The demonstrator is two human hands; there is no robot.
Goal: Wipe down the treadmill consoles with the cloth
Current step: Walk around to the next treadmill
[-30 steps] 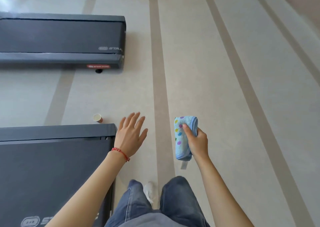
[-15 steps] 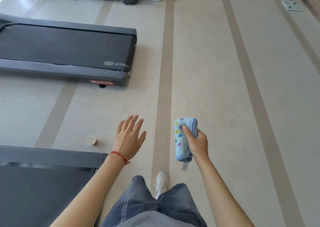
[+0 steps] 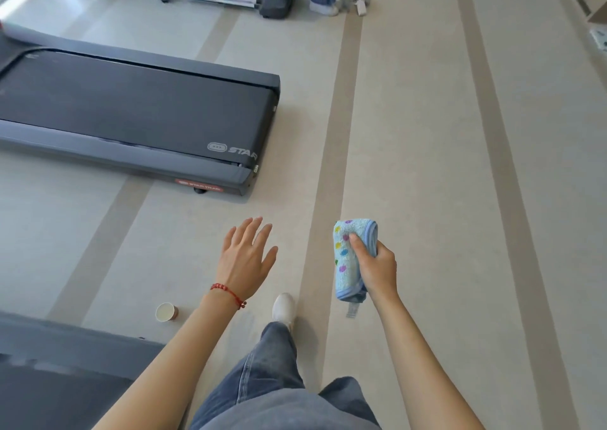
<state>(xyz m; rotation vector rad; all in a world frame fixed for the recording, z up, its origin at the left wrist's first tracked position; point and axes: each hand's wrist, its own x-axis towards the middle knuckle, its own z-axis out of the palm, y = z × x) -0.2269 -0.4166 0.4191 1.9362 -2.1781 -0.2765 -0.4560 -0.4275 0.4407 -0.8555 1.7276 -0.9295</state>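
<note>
Bare floor [image 3: 427, 166] ahead of both hands. Treadmill [image 3: 138, 117] edge beyond left hand [image 3: 246, 258], fingers spread wide, empty. Right hand [image 3: 377, 268] gripping rolled blue dotted cloth [image 3: 348, 258].

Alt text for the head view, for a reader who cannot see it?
A person walks across a gym floor, right hand gripping a folded blue dotted cloth, left hand open and empty. A treadmill deck lies ahead left; a paper cup stands on the floor.
</note>
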